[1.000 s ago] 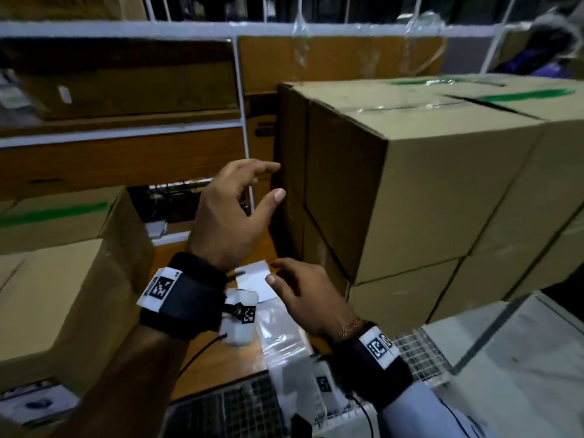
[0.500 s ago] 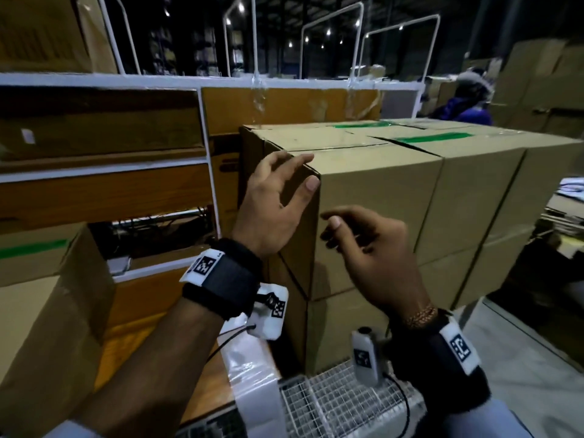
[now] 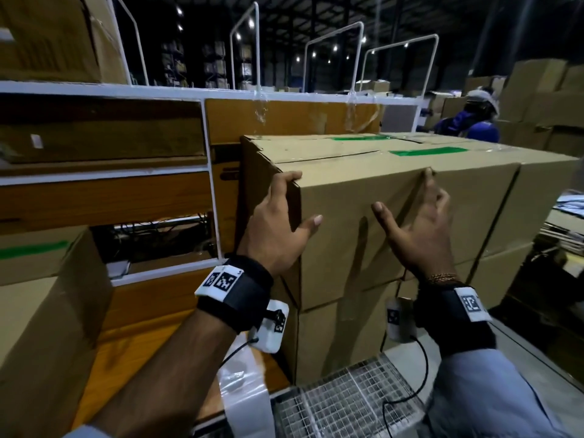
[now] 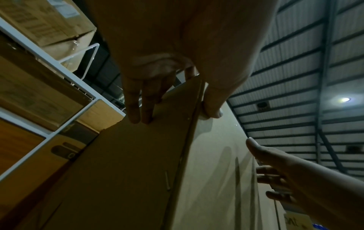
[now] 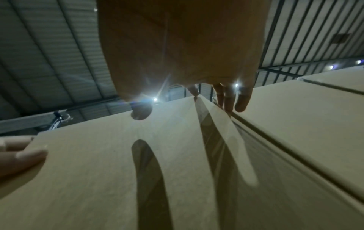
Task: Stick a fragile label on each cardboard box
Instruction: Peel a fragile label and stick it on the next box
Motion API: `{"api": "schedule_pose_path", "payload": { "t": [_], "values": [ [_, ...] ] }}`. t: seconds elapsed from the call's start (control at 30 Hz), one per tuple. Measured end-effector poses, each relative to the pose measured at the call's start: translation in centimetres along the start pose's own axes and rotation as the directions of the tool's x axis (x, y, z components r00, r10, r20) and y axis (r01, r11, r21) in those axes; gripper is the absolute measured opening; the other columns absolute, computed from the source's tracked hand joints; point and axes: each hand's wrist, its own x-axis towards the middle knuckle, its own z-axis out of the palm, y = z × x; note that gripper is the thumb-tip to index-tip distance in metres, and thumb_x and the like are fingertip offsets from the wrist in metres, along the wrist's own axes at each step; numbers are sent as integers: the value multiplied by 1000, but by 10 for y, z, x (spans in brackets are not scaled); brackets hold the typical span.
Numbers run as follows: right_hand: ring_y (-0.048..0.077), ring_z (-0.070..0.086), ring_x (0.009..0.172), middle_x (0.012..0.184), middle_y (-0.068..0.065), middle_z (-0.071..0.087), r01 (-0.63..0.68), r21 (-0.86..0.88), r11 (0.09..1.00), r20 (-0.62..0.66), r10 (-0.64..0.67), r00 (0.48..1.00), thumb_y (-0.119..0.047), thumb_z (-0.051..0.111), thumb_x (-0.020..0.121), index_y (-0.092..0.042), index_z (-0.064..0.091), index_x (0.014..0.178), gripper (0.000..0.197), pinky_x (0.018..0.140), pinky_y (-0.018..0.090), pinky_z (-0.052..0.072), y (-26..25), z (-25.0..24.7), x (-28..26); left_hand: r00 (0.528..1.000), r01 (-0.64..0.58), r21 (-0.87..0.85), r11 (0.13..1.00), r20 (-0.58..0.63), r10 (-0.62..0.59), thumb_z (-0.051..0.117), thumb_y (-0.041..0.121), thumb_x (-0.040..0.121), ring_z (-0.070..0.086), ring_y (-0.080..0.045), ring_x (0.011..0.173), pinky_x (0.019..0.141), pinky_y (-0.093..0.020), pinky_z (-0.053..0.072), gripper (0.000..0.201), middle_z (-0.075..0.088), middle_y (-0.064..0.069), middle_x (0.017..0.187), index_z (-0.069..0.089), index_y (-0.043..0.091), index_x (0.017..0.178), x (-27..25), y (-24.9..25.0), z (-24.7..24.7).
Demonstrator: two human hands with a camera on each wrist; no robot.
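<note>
Step in hand, by the look of it: taking hold of the upper cardboard box at the near corner of the stack, probably to shift or turn it before labelling; no fragile label visible on its facing side, nor in either hand. Left hand wrapped round the box's left vertical edge, fingers pressed together on the shaded side face, thumb lying on the front face. Right hand spread against the front face, fingertips up by the top edge near the seam with the neighbouring box, thumb splayed wide; gripping nothing. Next move, as a judgement: a firm purchase on both sides, a pull or turn without tipping the box off the one beneath it, then a fetch of a label, perhaps from the white strip down by the wire mesh surface; whether that strip holds labels cannot be told. Head view alone gives the whole stack, the green tape on the tops, the white shelving frame at the left and another person in blue far behind; left wrist view alone shows the fingers flat against the hidden side face; right wrist view alone shows the gap between the two boxes and the fingertips at that seam.
</note>
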Motion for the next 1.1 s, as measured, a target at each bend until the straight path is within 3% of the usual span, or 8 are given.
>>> {"api": "schedule_pose_path", "payload": {
  "t": [0.2, 0.4, 0.57, 0.67, 0.77, 0.9, 1.0, 1.1],
  "values": [
    [29, 27, 144, 158, 7, 25, 13, 115, 993, -80, -4, 997, -75, 80, 69, -26, 4, 166, 133, 121, 46, 33, -21, 4, -2, 999, 8, -143, 990, -52, -16, 80, 26, 89, 67, -17, 109, 92, -44, 60, 72, 65, 2, 125, 33, 34, 143, -8, -11, -12],
    [18, 37, 137, 147, 3, 29, 148, 278, 949, -148, -110, 983, -68, 89, 64, -25, 24, 160, 123, 118, 42, 42, -60, 3, -15, 994, 33, -234, 972, -97, -57, 72, 21, 95, 64, -4, 115, 90, -41, 62, 70, 60, 18, 125, 31, 35, 150, -29, -11, -66],
    [10, 36, 133, 147, 11, 31, 302, 343, 890, -160, -261, 952, -57, 89, 74, -11, 26, 161, 117, 114, 12, 32, -117, 12, -42, 974, -17, -235, 972, -223, -37, 62, 31, 97, 62, -8, 123, 92, -48, 60, 66, 60, 10, 138, 29, 36, 154, -61, -17, -132],
    [15, 36, 135, 145, 12, 30, 351, 376, 858, -110, -335, 936, -52, 89, 77, -6, 19, 163, 121, 118, 22, 34, -153, 31, -60, 947, -63, -204, 977, -321, -6, 59, 17, 104, 61, -12, 128, 98, -47, 57, 64, 62, 4, 140, 24, 23, 158, -80, -31, -170],
    [8, 32, 133, 144, 15, 30, 375, 421, 826, -52, -391, 919, -44, 90, 77, -2, 14, 164, 122, 116, 12, 29, -185, 52, -78, 924, -50, -184, 982, -381, -24, 54, 9, 105, 58, -12, 132, 105, -38, 53, 65, 60, 5, 143, 21, 17, 160, -98, -52, -200],
    [0, 31, 125, 144, 17, 31, 393, 464, 794, 15, -450, 893, -37, 92, 76, -6, 19, 164, 118, 107, 0, 26, -214, 82, -105, 875, 48, -115, 992, -474, -98, 53, 16, 107, 59, -5, 128, 101, -25, 53, 64, 61, 20, 138, 21, 23, 162, -121, -81, -223],
    [-4, 30, 124, 148, 12, 30, 353, 479, 804, 137, -466, 874, -38, 91, 77, -17, 23, 164, 112, 102, -2, 28, -223, 108, -123, 847, 170, -91, 981, -495, -192, 53, 26, 106, 56, 0, 129, 104, -34, 51, 66, 58, 21, 142, 19, 33, 162, -138, -100, -238],
    [1, 28, 130, 154, 2, 25, 295, 469, 832, 310, -468, 827, -45, 87, 79, -30, 23, 164, 107, 104, 8, 29, -216, 134, -137, 830, 301, -85, 950, -467, -305, 52, 33, 105, 56, 0, 128, 107, -40, 49, 67, 56, 20, 144, 15, 44, 160, -150, -114, -245]
  ]
}}
